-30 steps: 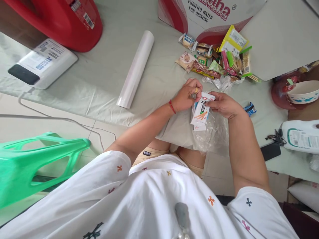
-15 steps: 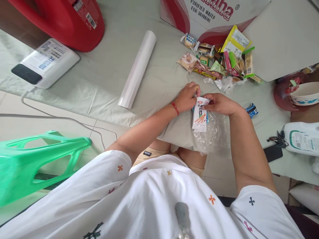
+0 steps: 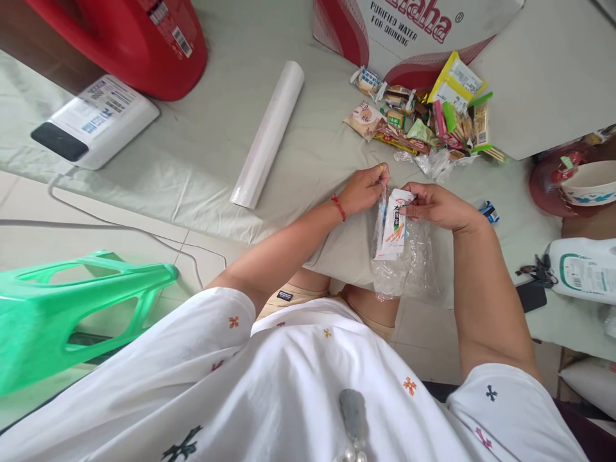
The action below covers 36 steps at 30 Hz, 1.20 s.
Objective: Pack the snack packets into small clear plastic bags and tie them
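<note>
My right hand [image 3: 436, 205] is closed on a white snack packet [image 3: 394, 223] with orange sticks printed on it, holding it by its top end. My left hand [image 3: 363, 188] pinches the upper edge of a clear plastic bag [image 3: 402, 263] beside the packet. The packet's lower part sits in the mouth of the bag, which hangs over the table's front edge. Both hands are close together, above the grey-green cloth [image 3: 202, 147].
A heap of snack packets [image 3: 423, 122] lies behind the hands by a red and white water carton [image 3: 414, 29]. A roll of plastic bags [image 3: 268, 133], a white device [image 3: 94, 120], a red tub [image 3: 125, 38], a green stool [image 3: 72, 308], a bowl [image 3: 590, 181] and a white jug [image 3: 580, 266] stand around.
The packet has sunk a little lower into the clear bag. My left hand has shifted from the packet to the bag's edge. The view has drifted slightly.
</note>
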Tool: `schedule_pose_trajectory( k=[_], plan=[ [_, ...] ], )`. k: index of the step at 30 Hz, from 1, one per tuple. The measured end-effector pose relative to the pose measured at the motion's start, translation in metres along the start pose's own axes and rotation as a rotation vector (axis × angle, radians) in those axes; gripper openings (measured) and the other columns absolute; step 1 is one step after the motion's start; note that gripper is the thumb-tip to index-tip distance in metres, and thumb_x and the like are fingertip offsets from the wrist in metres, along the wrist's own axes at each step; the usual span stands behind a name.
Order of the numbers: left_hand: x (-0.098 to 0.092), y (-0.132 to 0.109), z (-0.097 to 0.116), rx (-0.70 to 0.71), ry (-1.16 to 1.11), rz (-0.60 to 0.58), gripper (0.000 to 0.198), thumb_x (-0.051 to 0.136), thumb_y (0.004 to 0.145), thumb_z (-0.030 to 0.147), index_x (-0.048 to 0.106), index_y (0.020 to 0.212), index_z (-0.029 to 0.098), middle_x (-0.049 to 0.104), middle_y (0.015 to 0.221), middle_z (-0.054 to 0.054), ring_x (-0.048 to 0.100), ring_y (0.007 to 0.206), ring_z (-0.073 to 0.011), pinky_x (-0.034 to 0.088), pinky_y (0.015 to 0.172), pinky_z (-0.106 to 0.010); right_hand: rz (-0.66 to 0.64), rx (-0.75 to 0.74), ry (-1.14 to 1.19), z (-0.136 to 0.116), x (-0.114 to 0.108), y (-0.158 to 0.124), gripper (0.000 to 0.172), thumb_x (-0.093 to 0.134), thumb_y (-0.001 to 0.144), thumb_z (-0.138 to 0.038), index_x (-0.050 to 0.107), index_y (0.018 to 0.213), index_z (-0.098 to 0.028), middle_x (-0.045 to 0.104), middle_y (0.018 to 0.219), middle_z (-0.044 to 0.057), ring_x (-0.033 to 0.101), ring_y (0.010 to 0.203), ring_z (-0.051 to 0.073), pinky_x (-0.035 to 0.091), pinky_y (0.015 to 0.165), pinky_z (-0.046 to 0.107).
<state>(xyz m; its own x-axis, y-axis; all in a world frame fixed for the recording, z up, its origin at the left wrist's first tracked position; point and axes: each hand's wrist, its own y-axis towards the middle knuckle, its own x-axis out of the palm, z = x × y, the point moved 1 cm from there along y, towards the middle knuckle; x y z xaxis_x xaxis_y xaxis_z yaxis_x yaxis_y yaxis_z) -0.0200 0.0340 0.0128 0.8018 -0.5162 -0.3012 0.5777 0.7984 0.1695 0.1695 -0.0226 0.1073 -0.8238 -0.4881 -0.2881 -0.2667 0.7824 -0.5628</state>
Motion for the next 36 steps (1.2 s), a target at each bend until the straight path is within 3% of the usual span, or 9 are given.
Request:
schedule_pose_trajectory(
  k=[8, 13, 18, 23, 27, 30, 32, 34, 36],
  plan=[
    [0.0, -0.001, 0.003, 0.05, 0.027, -0.007, 0.017, 0.04, 0.099, 0.014, 0.048, 0.09, 0.026, 0.077, 0.084, -0.001, 0.073, 0.107, -0.0215, 0.043, 0.116, -0.046, -0.149, 0.06, -0.064, 0.003, -0.011, -0.013, 0.042, 0.093, 0.066, -0.053, 0.071, 0.087, -0.023, 0.06, 0.07, -0.003, 0.051, 0.063, 0.013, 0.043, 0.06, 0.026],
    [0.0, -0.003, 0.006, 0.087, 0.1, 0.04, 0.017, 0.045, 0.102, 0.021, 0.054, 0.089, 0.026, 0.075, 0.093, -0.003, 0.071, 0.109, -0.0247, 0.047, 0.112, -0.048, -0.109, 0.081, -0.147, 0.016, 0.002, 0.005, 0.039, 0.09, 0.068, -0.049, 0.063, 0.078, -0.023, 0.055, 0.063, -0.004, 0.047, 0.058, 0.012, 0.038, 0.057, 0.026],
    [-0.002, -0.005, 0.007, 0.12, -0.016, 0.089, 0.017, 0.047, 0.1, 0.021, 0.058, 0.088, 0.025, 0.069, 0.09, -0.005, 0.07, 0.103, -0.0249, 0.054, 0.097, -0.047, -0.015, 0.013, -0.201, 0.012, 0.016, -0.006, 0.032, 0.087, 0.07, -0.043, 0.066, 0.084, -0.024, 0.07, 0.081, 0.002, 0.062, 0.075, 0.02, 0.05, 0.067, 0.03],
    [-0.004, -0.005, 0.008, 0.112, -0.099, 0.139, 0.022, 0.047, 0.104, 0.028, 0.056, 0.085, 0.024, 0.065, 0.084, -0.004, 0.068, 0.093, -0.0227, 0.054, 0.093, -0.046, -0.052, 0.004, -0.115, 0.008, 0.01, -0.027, 0.032, 0.085, 0.074, -0.044, 0.069, 0.094, -0.025, 0.074, 0.092, 0.002, 0.068, 0.085, 0.024, 0.056, 0.077, 0.034],
    [-0.005, -0.004, 0.01, 0.107, -0.118, 0.102, 0.025, 0.047, 0.105, 0.034, 0.058, 0.085, 0.024, 0.065, 0.085, -0.004, 0.067, 0.092, -0.0234, 0.054, 0.093, -0.049, -0.058, 0.057, -0.163, 0.021, 0.005, -0.014, 0.031, 0.084, 0.072, -0.043, 0.068, 0.091, -0.024, 0.073, 0.091, 0.002, 0.067, 0.086, 0.024, 0.055, 0.081, 0.035],
    [-0.005, -0.005, 0.011, 0.11, -0.138, 0.086, 0.025, 0.05, 0.104, 0.038, 0.058, 0.086, 0.023, 0.066, 0.087, -0.005, 0.067, 0.094, -0.024, 0.053, 0.094, -0.05, -0.003, 0.087, -0.214, 0.026, 0.009, -0.004, 0.032, 0.081, 0.073, -0.04, 0.069, 0.098, -0.023, 0.072, 0.09, 0.004, 0.066, 0.083, 0.025, 0.054, 0.079, 0.037],
    [-0.004, -0.006, 0.012, 0.13, -0.172, 0.08, 0.023, 0.053, 0.102, 0.037, 0.056, 0.084, 0.023, 0.066, 0.086, -0.004, 0.067, 0.095, -0.024, 0.053, 0.094, -0.049, 0.085, 0.054, -0.299, 0.024, 0.013, -0.007, 0.041, 0.083, 0.071, -0.035, 0.071, 0.108, -0.023, 0.072, 0.1, 0.007, 0.065, 0.083, 0.025, 0.053, 0.078, 0.036],
    [-0.003, -0.007, 0.013, 0.153, -0.21, 0.081, 0.022, 0.055, 0.099, 0.034, 0.053, 0.08, 0.024, 0.065, 0.082, -0.003, 0.067, 0.092, -0.0231, 0.053, 0.092, -0.046, 0.256, -0.032, -0.389, 0.019, 0.019, -0.021, 0.05, 0.084, 0.071, -0.032, 0.072, 0.118, -0.022, 0.069, 0.116, 0.01, 0.064, 0.082, 0.023, 0.053, 0.078, 0.036],
    [0.0, -0.006, 0.017, 0.178, -0.227, 0.092, 0.021, 0.054, 0.097, 0.03, 0.05, 0.077, 0.023, 0.064, 0.079, -0.002, 0.067, 0.087, -0.0213, 0.053, 0.088, -0.042, 0.456, -0.108, -0.402, 0.016, 0.032, -0.042, 0.047, 0.08, 0.078, -0.038, 0.071, 0.121, -0.022, 0.067, 0.124, 0.011, 0.062, 0.077, 0.019, 0.053, 0.076, 0.036]
  ],
)
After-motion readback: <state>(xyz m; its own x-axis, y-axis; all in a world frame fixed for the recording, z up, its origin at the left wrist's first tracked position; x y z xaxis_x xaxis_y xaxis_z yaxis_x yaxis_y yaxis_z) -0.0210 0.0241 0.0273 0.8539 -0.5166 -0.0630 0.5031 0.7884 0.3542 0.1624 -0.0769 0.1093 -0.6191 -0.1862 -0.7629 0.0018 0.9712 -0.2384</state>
